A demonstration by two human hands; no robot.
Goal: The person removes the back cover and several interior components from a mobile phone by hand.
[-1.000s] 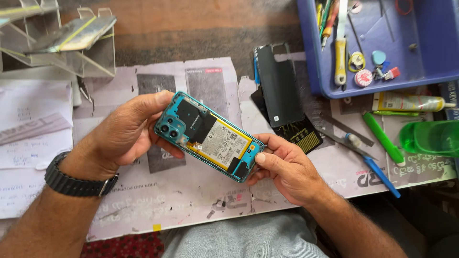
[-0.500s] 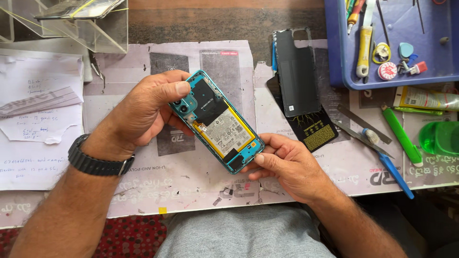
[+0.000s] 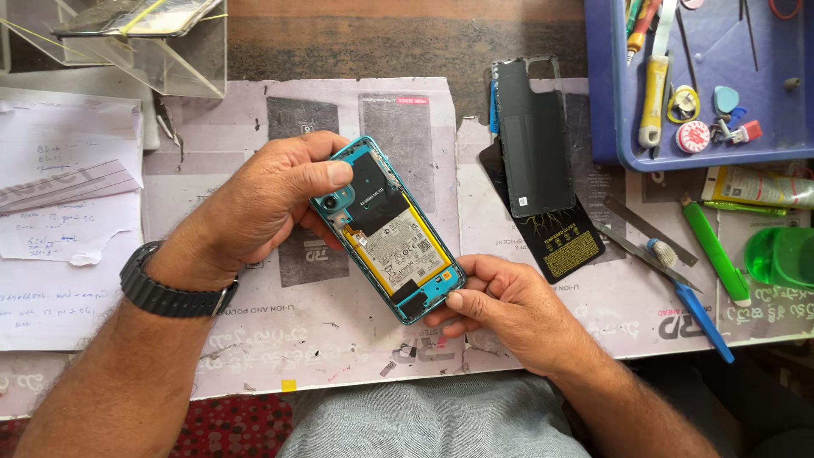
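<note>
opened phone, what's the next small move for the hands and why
Probably lay the opened phone flat on the mat. The left hand and right hand hold it tilted in the air by its ends, back cover off, so neither hand is free for a tool.

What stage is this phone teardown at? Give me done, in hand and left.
Done: the back cover is off and lies on the table beside the blue tool tray.
In hand: the left hand and right hand hold the opened teal phone, with the left thumb near the camera end.
Left: the battery sits in the frame, and no other removed parts can be made out.
</note>
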